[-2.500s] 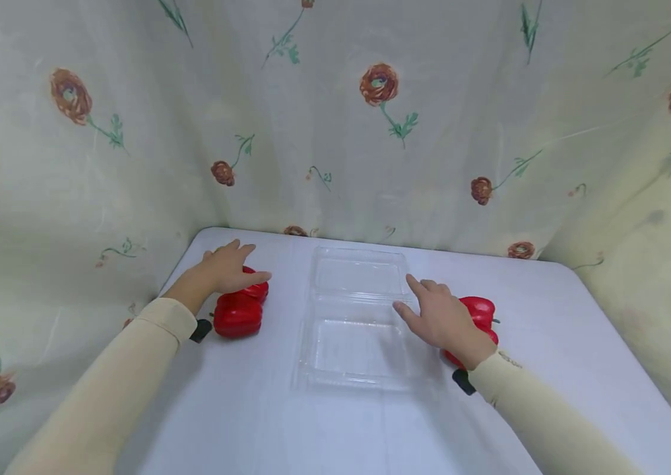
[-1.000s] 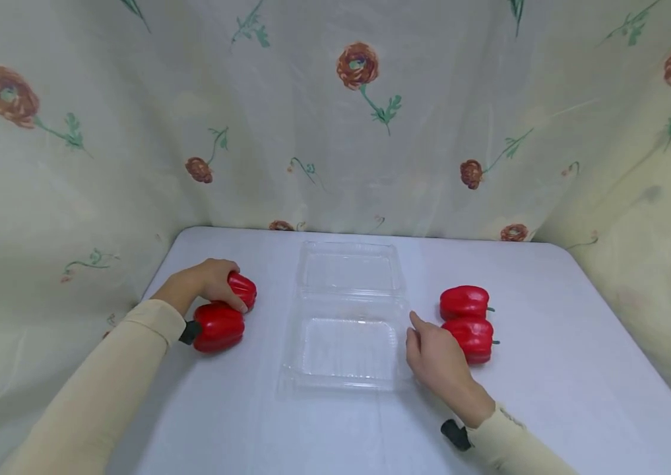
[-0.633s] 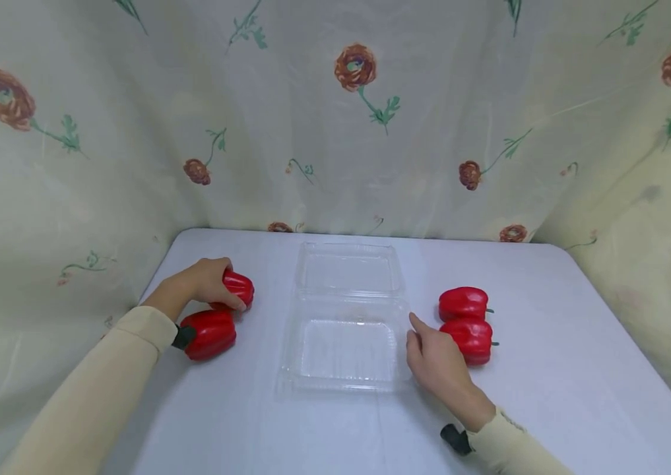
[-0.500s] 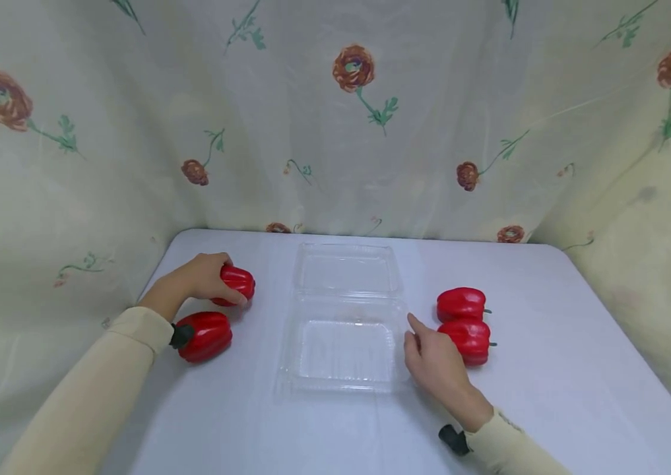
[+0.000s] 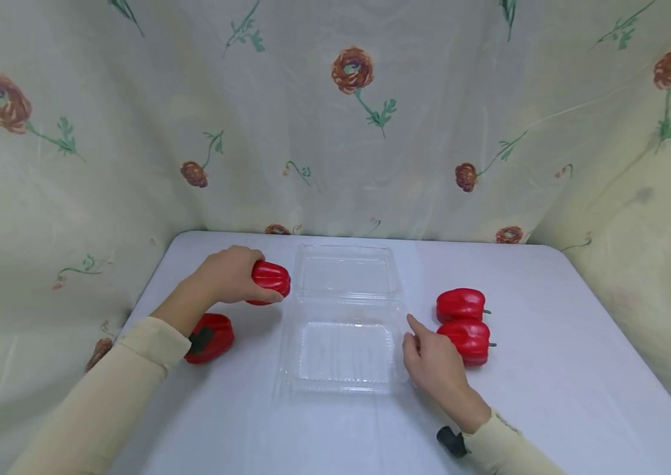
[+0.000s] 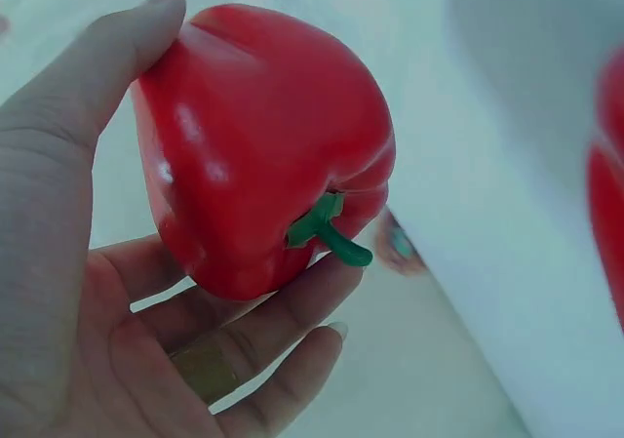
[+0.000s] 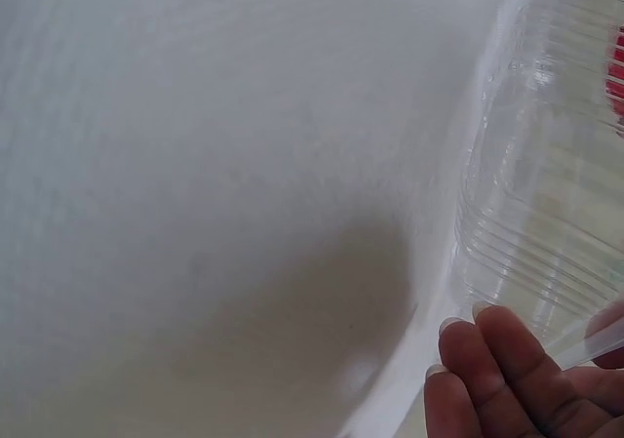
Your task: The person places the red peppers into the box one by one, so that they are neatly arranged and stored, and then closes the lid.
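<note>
My left hand [image 5: 231, 277] grips a red bell pepper [image 5: 272, 277], held above the table just left of the clear plastic clamshell container [image 5: 344, 353]. The left wrist view shows thumb and fingers round this pepper [image 6: 273, 136], its green stem toward the camera. A second red bell pepper [image 5: 221, 338] lies below my left wrist, partly covered by a black strap piece. On the container's right side, my right hand [image 5: 439, 369] pinches the rim; thumb and fingers lie either side of the plastic [image 7: 536, 214] in the right wrist view. The container lies unfolded, lid away from me, nothing inside.
Two more red bell peppers, one farther [image 5: 460, 305] and one nearer [image 5: 470, 342], lie together right of the container, beside my right hand. The white table [image 5: 335, 435] is backed by a flowered curtain [image 5: 418, 132] on its far side and both flanks.
My left hand reached down, gripped the farther left pepper, lifted it and carried it right toward the container. The nearer left pepper shifted slightly. My right hand came down to the container's right rim.
</note>
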`<state>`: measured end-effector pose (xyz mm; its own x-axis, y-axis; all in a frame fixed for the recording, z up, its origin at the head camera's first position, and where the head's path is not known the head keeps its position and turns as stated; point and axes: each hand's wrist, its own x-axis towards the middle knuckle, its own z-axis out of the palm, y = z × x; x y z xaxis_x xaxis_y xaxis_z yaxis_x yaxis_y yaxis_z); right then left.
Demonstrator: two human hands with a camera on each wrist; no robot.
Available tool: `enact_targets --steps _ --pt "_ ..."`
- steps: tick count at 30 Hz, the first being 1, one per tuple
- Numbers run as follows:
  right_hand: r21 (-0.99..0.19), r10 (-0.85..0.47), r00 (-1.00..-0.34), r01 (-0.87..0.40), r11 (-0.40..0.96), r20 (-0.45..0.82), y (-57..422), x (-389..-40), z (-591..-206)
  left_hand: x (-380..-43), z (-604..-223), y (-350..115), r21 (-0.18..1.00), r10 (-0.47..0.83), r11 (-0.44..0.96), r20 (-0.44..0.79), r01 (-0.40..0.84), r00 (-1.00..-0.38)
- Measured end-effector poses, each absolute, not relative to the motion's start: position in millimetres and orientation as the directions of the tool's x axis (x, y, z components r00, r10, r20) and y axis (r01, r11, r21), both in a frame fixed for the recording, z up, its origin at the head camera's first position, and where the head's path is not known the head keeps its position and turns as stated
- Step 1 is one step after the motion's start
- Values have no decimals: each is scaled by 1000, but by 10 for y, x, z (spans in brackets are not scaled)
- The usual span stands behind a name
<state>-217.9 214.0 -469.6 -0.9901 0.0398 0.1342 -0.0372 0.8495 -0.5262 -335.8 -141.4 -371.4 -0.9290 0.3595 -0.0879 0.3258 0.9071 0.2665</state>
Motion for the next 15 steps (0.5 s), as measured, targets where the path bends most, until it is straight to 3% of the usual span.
enact_targets --steps 8,15 --pt "-555 65 -992 -7 832 111 2118 -2181 -4705 -3098 -3667 -1022 163 490 857 29 488 -871" --pt "-559 73 -991 -3 829 113 2111 -2188 -4729 -2946 -3744 -772 111 525 846 -1 522 -851"
